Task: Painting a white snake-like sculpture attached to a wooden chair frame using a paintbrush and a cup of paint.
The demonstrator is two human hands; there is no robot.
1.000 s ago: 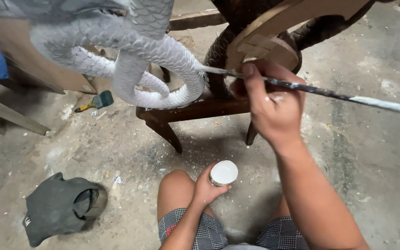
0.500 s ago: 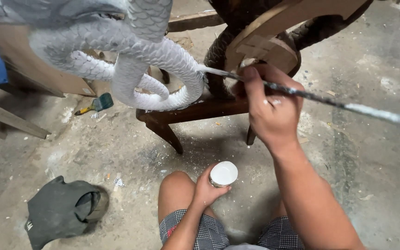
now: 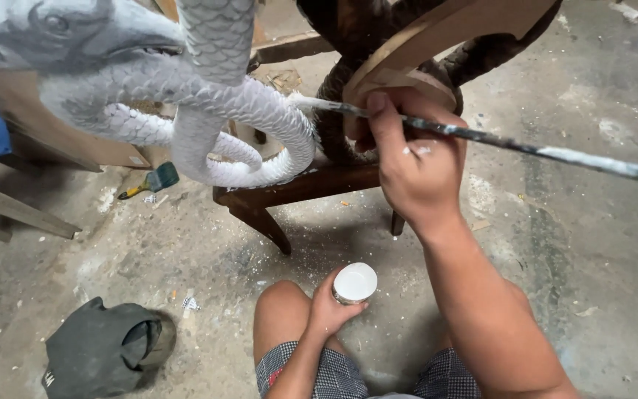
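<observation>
1. My right hand (image 3: 415, 166) grips the long brush (image 3: 496, 142), its tip touching the white scaled coil (image 3: 260, 125) of the carving.
2. My left hand (image 3: 326, 310) holds the small paint cup (image 3: 354, 283) upright by my knee.
3. I judge light strokes along the scales work best, with the cup kept level.

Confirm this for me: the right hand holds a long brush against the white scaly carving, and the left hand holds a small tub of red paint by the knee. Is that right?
Not quite. The head view shows the small tub in the left hand holds white paint, not red. The rest stands: the right hand holds the long brush against the white scaly carving.
</observation>
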